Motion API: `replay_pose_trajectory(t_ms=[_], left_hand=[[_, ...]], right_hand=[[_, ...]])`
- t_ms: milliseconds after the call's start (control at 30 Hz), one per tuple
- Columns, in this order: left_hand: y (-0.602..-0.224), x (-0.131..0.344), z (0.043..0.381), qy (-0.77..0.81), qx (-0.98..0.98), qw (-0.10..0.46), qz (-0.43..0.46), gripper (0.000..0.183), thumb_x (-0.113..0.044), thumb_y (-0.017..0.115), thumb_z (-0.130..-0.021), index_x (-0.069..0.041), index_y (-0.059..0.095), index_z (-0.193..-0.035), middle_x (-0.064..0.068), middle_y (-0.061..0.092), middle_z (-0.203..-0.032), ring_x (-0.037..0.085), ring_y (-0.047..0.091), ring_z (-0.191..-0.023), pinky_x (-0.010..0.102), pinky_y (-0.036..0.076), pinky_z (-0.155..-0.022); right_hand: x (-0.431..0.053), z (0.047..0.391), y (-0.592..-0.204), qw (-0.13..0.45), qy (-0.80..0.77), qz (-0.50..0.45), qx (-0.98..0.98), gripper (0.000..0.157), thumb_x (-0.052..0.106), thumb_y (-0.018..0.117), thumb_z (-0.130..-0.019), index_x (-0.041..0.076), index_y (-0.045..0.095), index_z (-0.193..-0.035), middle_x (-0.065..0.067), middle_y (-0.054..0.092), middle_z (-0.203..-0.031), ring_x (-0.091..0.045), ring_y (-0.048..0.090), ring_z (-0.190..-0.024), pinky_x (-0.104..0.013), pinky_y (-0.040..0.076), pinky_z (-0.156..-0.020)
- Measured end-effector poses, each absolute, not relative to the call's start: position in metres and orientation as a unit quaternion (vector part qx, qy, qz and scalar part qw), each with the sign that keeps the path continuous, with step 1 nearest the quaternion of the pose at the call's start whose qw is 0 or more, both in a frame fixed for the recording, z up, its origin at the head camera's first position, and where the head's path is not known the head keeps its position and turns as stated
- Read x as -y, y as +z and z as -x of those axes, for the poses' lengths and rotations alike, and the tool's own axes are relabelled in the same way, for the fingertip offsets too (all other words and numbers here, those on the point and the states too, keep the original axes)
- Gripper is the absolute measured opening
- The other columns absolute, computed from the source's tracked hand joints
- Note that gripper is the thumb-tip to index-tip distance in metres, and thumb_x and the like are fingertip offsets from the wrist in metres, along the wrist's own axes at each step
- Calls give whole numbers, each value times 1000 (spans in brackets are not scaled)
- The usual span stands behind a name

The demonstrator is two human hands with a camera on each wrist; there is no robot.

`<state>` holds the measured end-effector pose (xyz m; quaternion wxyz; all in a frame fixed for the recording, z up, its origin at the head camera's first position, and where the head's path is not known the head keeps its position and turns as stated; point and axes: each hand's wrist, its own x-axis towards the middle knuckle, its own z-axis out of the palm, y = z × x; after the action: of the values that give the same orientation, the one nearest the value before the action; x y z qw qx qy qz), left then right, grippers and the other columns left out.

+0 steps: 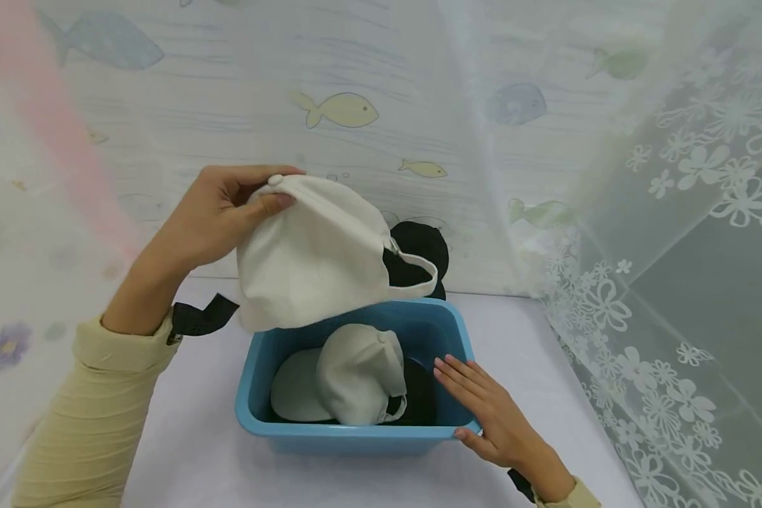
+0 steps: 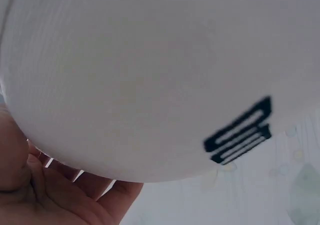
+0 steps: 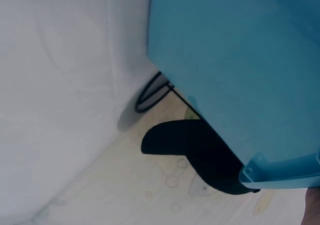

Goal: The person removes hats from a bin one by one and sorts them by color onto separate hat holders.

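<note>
My left hand [image 1: 209, 212] pinches a white cap [image 1: 317, 261] by the crown, thumb beside its top button, and holds it tilted over the back left of a blue plastic bin [image 1: 362, 439]. Its back strap hangs toward the right. A dark printed mark [image 2: 240, 132] shows on the cap in the left wrist view. Inside the bin lies a pale grey-green cap [image 1: 362, 370], brim to the left, with something dark [image 1: 420, 395] beside it. With fingers straight, my right hand [image 1: 489, 416] rests at the bin's right rim.
Behind the bin is a black cap [image 1: 422, 243]; in the right wrist view a thin black wire loop [image 3: 145, 102] shows near it. A white cloth [image 1: 190, 423] covers the table. Sheer curtains with fish and flower prints hang behind and at both sides.
</note>
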<state>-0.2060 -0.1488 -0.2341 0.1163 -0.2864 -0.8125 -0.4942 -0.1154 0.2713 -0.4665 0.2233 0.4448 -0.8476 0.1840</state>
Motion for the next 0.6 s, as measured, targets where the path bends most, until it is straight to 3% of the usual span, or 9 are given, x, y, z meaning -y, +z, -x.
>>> replay_pose_trajectory(t_ms=[200,367,467,600], left_hand=[[-228,165,226,-500,806,182,259,34,-18,67,-100,-16,69,-134,-5,70,-113,11,68,-87,18,56,-63],[-241,174,258,-460,828,209,243,34,-23,67,-101,-24,69,-135,0,69,-126,8,63,-102,15,51,-79],[-257,177,281,-444,843,194,233,36,-26,65,-102,-24,67,-137,5,67,-133,11,62,-111,21,50,-87],[-281,179,306,-426,860,175,219,38,-27,63,-103,-18,65,-140,12,65,-135,24,62,-117,38,52,-93]], right_hand=[[-267,117,-468,226,188,-444,847,77,60,21,-107,2,48,-151,-8,45,-158,-27,38,-149,-33,14,-128],[-267,118,-469,228,188,-441,847,77,60,21,-107,3,49,-150,-10,48,-156,-27,39,-148,-32,15,-128],[-267,117,-469,231,190,-441,846,76,59,21,-107,3,49,-150,-10,49,-156,-26,39,-149,-32,14,-128],[-265,120,-470,238,193,-445,841,76,58,21,-108,0,50,-148,-10,49,-156,-27,40,-148,-33,15,-128]])
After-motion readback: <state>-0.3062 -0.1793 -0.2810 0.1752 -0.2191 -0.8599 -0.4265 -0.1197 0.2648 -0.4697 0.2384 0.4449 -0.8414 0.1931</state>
